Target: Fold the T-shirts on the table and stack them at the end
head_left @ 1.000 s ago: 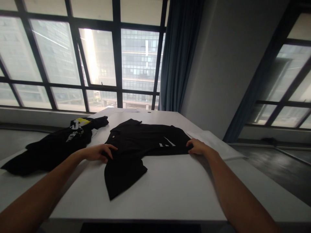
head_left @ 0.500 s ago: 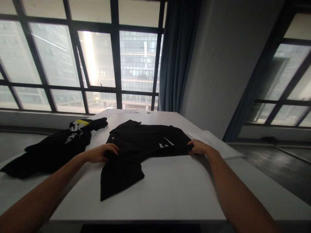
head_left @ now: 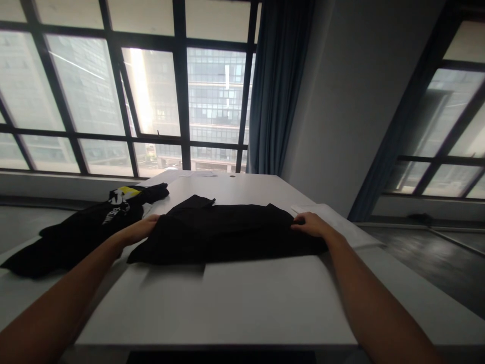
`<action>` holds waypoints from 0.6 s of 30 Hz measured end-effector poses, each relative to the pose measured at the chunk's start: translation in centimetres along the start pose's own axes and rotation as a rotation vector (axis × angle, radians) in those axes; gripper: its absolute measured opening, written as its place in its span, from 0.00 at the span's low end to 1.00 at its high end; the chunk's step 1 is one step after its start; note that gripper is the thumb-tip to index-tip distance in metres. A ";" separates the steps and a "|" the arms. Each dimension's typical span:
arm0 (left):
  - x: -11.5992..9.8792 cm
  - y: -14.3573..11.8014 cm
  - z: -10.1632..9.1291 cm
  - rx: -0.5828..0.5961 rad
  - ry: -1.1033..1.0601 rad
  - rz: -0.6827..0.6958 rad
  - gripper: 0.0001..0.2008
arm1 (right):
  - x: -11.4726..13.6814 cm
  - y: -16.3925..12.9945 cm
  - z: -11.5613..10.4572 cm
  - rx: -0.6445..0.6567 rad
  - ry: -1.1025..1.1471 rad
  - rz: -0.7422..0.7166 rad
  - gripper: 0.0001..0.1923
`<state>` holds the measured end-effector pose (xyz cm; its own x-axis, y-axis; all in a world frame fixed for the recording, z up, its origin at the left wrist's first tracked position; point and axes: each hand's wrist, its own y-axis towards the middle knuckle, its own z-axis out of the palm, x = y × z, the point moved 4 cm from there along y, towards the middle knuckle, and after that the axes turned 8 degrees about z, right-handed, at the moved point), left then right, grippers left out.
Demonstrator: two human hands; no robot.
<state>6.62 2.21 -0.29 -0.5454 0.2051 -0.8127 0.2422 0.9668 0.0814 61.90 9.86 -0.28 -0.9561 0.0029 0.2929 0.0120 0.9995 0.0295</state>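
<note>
My left hand and right hand each pinch the shirt; uneven pulling could wrinkle the fold.

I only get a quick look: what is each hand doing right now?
Left hand: closed on the left edge of the black shirt.
Right hand: closed on the shirt's right edge.

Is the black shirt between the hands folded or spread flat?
Folded: the black shirt lies doubled into a band, left hand and right hand at its ends.
</note>
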 end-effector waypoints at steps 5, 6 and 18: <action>1.5 0.1 -0.3 0.129 0.159 -0.161 0.24 | -0.2 1.3 2.4 -0.062 -0.063 0.012 0.23; 1.6 -0.1 -0.4 0.163 0.208 -0.167 0.25 | -0.3 1.4 2.7 -0.045 -0.055 0.005 0.23; -1.9 1.3 3.8 0.118 0.550 0.436 0.16 | -0.5 1.6 3.4 0.027 -0.032 -0.006 0.24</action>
<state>11.01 2.49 -0.85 -0.6975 0.6469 -0.3083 0.5990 0.7624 0.2446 61.43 11.58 -3.63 -0.9650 -0.0029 0.2624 -0.0014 1.0000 0.0057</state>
